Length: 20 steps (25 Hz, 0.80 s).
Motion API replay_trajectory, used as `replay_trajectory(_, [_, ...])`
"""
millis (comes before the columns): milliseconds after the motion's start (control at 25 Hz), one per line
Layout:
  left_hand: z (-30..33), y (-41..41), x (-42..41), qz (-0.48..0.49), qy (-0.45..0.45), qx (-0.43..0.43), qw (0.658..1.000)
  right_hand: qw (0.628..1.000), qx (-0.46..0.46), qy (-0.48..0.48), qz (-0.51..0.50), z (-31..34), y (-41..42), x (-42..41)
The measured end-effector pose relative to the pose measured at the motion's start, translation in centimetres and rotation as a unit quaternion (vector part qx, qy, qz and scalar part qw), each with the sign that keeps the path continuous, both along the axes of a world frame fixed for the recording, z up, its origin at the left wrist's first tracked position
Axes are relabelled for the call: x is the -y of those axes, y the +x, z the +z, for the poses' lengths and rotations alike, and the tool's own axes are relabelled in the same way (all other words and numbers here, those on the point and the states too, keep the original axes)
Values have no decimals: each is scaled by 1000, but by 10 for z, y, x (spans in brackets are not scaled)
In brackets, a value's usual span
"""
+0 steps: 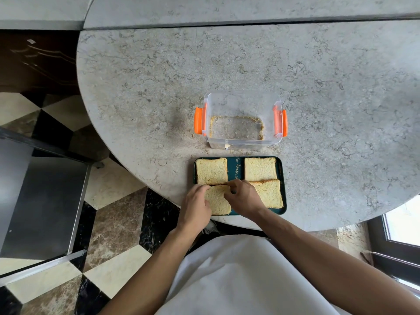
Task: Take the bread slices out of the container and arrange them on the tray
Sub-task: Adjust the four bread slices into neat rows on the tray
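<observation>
Fingers (205, 188) of both hands pinch the near-left slice (218, 201) edges on the tray (236, 165).

A rounded grey stone table (227, 64) stands over a checkered marble floor (113, 223), a bright window (402, 226) at right.

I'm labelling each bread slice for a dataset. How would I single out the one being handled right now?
On the round stone table, find the dark green tray nearest the person, in front of the clear container. Of its four slices, it is the near-left slice, the only one with both hands on it.
</observation>
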<state>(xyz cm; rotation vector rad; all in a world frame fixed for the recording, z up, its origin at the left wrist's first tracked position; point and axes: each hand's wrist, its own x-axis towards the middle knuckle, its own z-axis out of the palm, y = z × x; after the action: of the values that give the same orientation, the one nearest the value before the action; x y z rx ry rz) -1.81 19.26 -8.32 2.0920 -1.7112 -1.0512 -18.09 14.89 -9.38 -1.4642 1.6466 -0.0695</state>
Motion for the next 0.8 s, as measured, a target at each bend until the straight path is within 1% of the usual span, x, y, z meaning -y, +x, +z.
replay_trajectory(160, [0,-1,-2,-15,5,-13,1000,1000,-12,1,-12,-3,2,-3])
replay_trajectory(440, [0,6,-3,-10,8,-6,1000,1000,15,-8,-9,1,10,-7])
replay_trajectory(600, [0,10,-2,-19,9,-12,1000,999,22,-5,-33,3,6,-13])
replay_trajectory(680, [0,8,2,-15,6,-25,1000,999,21,-21,-44,6,-1,-18])
replay_trajectory(800, [-1,-2,12,-28,13,-51,998,993,22,-57,-101,14,-19,-22])
